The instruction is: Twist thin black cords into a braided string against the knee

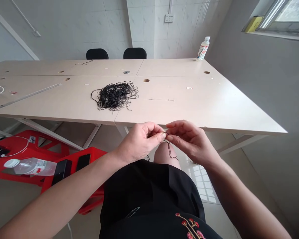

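Between thumb and finger, my left hand [142,141] pinches a thin black cord [169,151] above my lap. My right hand [188,141] meets it from the other side, its thumb and a fingertip close to the same bit of cord. Loose cord ends dangle below the fingers over my bare knee [164,154]. How the cord runs between the fingertips is too small to make out. On the table beyond the hands lies a tangled heap of black cord [116,94].
The pale table [214,106] spans the view ahead. A bottle [203,49] stands at its far right corner, with two black chairs [135,53] behind. To my left, red stools [20,149] carry a lying bottle [32,166], a black box [61,171] and a phone [83,161].
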### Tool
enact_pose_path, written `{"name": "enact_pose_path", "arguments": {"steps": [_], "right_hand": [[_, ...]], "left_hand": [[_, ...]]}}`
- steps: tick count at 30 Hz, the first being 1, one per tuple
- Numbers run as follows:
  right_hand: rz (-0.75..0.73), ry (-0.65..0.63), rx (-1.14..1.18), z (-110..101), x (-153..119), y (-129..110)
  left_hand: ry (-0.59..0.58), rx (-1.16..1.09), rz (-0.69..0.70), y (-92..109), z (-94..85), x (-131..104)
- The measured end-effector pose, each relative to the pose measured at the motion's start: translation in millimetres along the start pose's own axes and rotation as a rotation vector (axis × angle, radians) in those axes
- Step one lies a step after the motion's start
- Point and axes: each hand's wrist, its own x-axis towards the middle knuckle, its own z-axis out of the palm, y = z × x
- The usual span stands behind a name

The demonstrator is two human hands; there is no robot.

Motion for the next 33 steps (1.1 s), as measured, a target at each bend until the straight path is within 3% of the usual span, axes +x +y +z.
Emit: {"name": "enact_pose_path", "arguments": {"steps": [4, 8, 11, 17, 19, 24, 28, 33], "right_hand": [[-0.205, 0.31, -0.27, 10, -21, 1], [-0.299, 0.172, -0.326, 42, -46, 16], [-0.341, 0.156, -0.374, 61, -53, 31], [-0.409, 0.362, -0.299, 55, -53, 26], [-0.41, 0.356, -0.294, 55, -52, 22], [-0.463, 0.226, -0.511, 79, -52, 32], [-0.506, 0.294, -0.688, 91, -52, 45], [-0.501, 0.473, -0.853, 85, -42, 50]], "left_hand": [[0.047, 0.034, 0.023, 2, -5.2, 2], [0.083, 0.066, 0.053, 9, -8.0, 4], [0.088, 0.077, 0.05, 12, -8.0, 4], [0.085, 0.115, 0.047, 11, -9.0, 2], [0.093, 0.107, 0.048, 12, -8.9, 2], [0.076, 0.06, 0.025, 15, -7.1, 1], [0.092, 0.073, 0.013, 14, -8.0, 1], [0.075, 0.117, 0.015, 9, -8.7, -1]]}}
